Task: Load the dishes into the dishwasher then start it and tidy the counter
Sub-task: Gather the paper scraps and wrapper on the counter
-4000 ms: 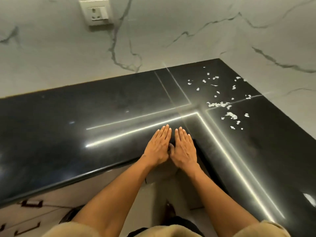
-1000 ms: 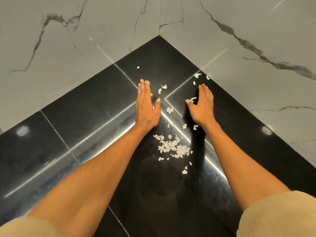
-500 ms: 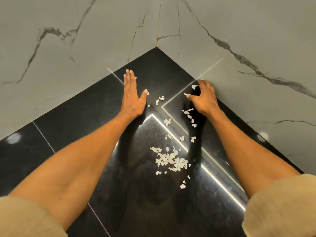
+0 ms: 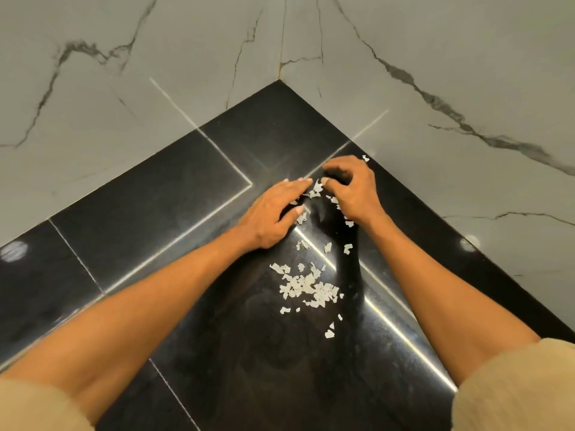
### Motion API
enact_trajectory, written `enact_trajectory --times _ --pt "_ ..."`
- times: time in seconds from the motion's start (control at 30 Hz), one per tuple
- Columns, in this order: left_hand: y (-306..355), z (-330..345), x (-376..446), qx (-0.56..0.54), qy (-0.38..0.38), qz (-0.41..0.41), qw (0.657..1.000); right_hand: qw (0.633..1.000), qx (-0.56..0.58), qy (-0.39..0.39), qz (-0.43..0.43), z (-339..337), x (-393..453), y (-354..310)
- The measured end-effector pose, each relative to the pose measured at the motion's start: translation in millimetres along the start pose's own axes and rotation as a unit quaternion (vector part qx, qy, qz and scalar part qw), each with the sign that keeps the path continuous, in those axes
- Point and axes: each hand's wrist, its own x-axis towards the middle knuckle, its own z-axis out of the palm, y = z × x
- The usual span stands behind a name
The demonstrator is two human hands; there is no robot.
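Your left hand (image 4: 273,213) lay flat on the black counter (image 4: 174,197), fingers straight, holding nothing. Your right hand (image 4: 354,191) was clawed over a few white scraps (image 4: 315,189) between both hands; whether it pinched any, I could not tell. The main pile (image 4: 308,289) lay nearer you, just beside your wrists.

Home kitchen corner, glossy black stone counter (image 4: 174,194), grey-veined marble wall tiles (image 4: 435,57)

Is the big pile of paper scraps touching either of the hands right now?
Apart. The head view shows bare black counter between the pile of scraps and both the left hand and right hand.
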Motion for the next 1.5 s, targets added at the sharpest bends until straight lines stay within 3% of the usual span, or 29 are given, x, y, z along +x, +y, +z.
enact_trajectory --times 0.07,0.13,0.23,0.4,0.53,0.6,0.73,0.83,1.07,1.23,1.5 --pt "-1 -1 0 0.002 0.070 -0.023 0.997 0.997 -0.047 0.048 0.040 -2 7 2" --pt "-7 -8 5 0.006 0.128 -0.110 0.986 0.988 -0.110 0.026 0.106 -4 14 6" --pt "-10 -13 9 0.036 0.093 -0.196 0.976 0.973 -0.166 -0.039 0.152 -1 16 14" --pt "-7 -8 3 0.065 0.046 -0.143 0.986 0.987 -0.137 -0.047 0.063 4 -9 2" --pt "1 -7 -4 0.038 0.023 -0.150 0.988 0.983 -0.087 -0.149 -0.064 -5 -21 -3" --pt "4 -4 -5 0.020 0.021 -0.131 0.991 0.983 -0.078 -0.155 -0.058 -15 -10 2" --pt "5 -2 -8 0.011 -0.026 -0.114 0.993 0.997 0.011 -0.037 0.064 -19 6 19" --pt "6 3 -14 -0.001 -0.052 -0.122 0.991 0.998 0.020 -0.040 0.050 13 -16 17" --pt "35 14 -36 -0.097 0.036 -0.107 0.989 0.996 0.002 -0.068 -0.062 38 -82 2" --pt "64 22 -75 -0.183 0.116 -0.136 0.967 0.994 0.024 -0.090 -0.062 38 -134 -1" --pt "90 35 -114 -0.201 0.149 -0.140 0.958 0.991 0.057 -0.099 -0.074 38 -194 -4"
